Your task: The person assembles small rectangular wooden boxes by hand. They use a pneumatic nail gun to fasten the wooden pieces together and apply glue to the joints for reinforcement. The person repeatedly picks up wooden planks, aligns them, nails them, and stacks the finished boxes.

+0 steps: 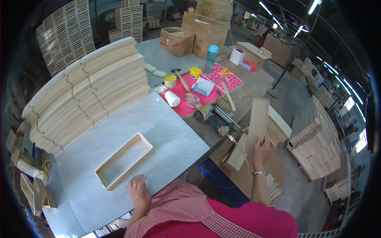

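A thin, pale wooden board (pixel 258 117) stands upright in the grip of my right hand (pixel 261 151), out to the right past the table edge. My left hand (pixel 140 195) lies on the grey tabletop (pixel 174 137) near its front edge, fingers loosely extended and holding nothing. Just beyond its fingertips sits a rectangular wooden frame (pixel 126 175) with rounded corners, the tabletop showing through it. More boards lie stacked in an opened cardboard box (pixel 274 166) below and beside my right hand.
Tall stacks of wooden slats (pixel 99 85) line the table's far left. A nail gun (pixel 216 116) with a hose, a hammer (pixel 181 80), a white bottle (pixel 172 99) and a teal water bottle (pixel 211 59) stand or lie at the back. Stacked wood (pixel 315 139) stands on the floor, right.
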`<state>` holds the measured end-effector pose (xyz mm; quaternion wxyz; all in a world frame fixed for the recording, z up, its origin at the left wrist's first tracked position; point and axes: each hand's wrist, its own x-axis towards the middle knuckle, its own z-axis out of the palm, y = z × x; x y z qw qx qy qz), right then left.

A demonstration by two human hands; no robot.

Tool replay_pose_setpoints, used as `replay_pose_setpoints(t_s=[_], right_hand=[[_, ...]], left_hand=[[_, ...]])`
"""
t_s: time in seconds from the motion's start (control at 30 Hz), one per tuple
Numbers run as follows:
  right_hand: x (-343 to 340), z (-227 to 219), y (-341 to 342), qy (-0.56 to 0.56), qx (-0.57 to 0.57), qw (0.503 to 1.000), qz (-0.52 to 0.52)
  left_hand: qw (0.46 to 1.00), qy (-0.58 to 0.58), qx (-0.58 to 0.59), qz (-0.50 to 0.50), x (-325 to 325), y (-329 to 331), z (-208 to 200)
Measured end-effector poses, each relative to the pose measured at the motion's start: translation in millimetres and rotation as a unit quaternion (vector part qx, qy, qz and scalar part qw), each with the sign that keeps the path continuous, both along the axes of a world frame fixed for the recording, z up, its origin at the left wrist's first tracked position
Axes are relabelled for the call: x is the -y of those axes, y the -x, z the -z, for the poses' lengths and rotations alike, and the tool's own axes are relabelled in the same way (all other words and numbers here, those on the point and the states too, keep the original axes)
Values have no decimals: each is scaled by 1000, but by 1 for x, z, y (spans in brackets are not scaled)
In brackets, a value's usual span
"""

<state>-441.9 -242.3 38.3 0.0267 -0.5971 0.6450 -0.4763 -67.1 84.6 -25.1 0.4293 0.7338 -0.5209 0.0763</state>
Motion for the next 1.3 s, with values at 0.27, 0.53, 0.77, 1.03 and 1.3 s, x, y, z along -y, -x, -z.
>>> replay_pose_setpoints(t_s=[0.27,0.53,0.77,1.03,1.3], right_hand=[[-66,-71,-215,269,-127,725,-621],[-96,-48,-312,213,-227,518,-797],[-66,-63,-351,164,-313,545,-761],[-61,-62,-382,117,-308,506,-797],[-44,-55,-381,97,-334,521,-779]], left_hand=[[670,182,-705,141,-2,-11,-128],[656,244,-714,-13,-84,-49,-99],[697,237,-676,-24,-108,-68,-90],[691,248,-678,-30,-107,-88,-81],[898,-57,-291,-324,-139,-102,-49]])
